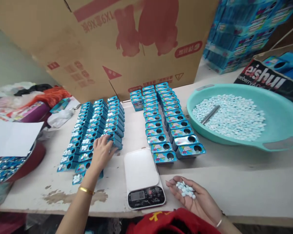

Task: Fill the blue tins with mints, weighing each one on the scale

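Observation:
My left hand (103,152) grips a small blue candy box (116,140) at the front of a left-hand row, fingers over its near end. Along that side, several blue boxes (84,120) stand in rows, many with white candies (77,178) piled on top. Palm up, my right hand (197,196) cups a small heap of pale blue candies (185,189). Between my hands lies a white kitchen scale (141,170); its display appears to read 0.0, and nothing rests on its plate. More blue boxes (160,148) with dark round holes on top line up behind it.
A turquoise basin (278,120) at the right holds many pale candies and a metal scoop-like tool (210,114). A large cardboard carton (141,58) stands behind the rows. A red bowl (36,161) with blue wrapped pieces, partly under white paper (14,138), is at left. Wrapped box stacks (234,42) rise back right.

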A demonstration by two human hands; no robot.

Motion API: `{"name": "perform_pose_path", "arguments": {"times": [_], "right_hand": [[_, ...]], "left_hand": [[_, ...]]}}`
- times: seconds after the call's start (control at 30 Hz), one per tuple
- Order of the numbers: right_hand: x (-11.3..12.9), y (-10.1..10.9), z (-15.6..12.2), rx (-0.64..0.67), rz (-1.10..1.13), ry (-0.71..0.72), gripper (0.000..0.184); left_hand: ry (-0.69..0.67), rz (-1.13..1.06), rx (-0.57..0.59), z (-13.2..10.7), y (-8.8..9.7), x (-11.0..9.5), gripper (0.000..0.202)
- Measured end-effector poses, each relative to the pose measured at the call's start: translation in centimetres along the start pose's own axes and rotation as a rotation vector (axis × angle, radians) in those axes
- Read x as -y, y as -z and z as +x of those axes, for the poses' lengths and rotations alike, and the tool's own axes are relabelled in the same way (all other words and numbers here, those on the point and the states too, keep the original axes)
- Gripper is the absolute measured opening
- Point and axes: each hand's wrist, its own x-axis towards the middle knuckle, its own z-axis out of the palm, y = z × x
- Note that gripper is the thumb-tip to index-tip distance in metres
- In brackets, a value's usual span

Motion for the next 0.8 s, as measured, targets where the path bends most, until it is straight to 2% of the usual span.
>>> {"name": "perform_pose_path", "arguments": {"times": [0.1, 0.2, 0.27, 0.33, 0.4, 0.47, 0.57, 0.63, 0.7, 0.8], "right_hand": [[-0.4, 0.2, -0.6, 0.03, -0.024, 0.009, 0.011], [-0.8, 0.7, -1.2, 0.058, -0.047, 0.014, 0.012], [-1.1, 1.0, -1.5, 0.083, -0.06, 0.02, 0.013], [-1.4, 1.1, -1.8, 0.109, -0.077, 0.022, 0.014], [-1.7, 1.3, -2.1, 0.129, -0.088, 0.017, 0.015], [-1.9, 1.4, -2.4, 0.142, -0.089, 0.016, 0.017], [-2.0, 1.5, -2.9, 0.152, -0.078, 0.021, 0.018], [-2.0, 1.6, -3.1, 0.149, -0.074, 0.022, 0.019], [-2.0, 1.7, -3.4, 0.141, -0.073, 0.027, 0.021], [-1.9, 1.9, -3.6, 0.132, -0.077, 0.042, 0.021]], "left_hand": [[-0.006, 0.054, -0.05, -0.8, 0.8, -1.3, 0.013], [-0.077, 0.006, -0.033, -1.0, 4.2, -3.6, 0.016], [-0.149, -0.047, 0.026, -1.2, 6.6, -5.6, 0.019], [-0.226, -0.081, 0.089, -1.4, 8.1, -8.0, 0.02], [-0.295, -0.104, 0.143, -1.4, 8.6, -10.1, 0.018], [-0.338, -0.122, 0.196, -1.2, 8.3, -11.6, 0.016], [-0.35, -0.158, 0.223, -0.9, 7.8, -12.5, 0.014], [-0.338, -0.233, 0.162, -0.9, 8.2, -12.3, 0.016], [-0.294, -0.357, 0.048, -1.3, 9.1, -11.8, 0.021], [-0.115, -0.53, -0.16, -2.5, 10.2, -10.7, 0.019]]}}
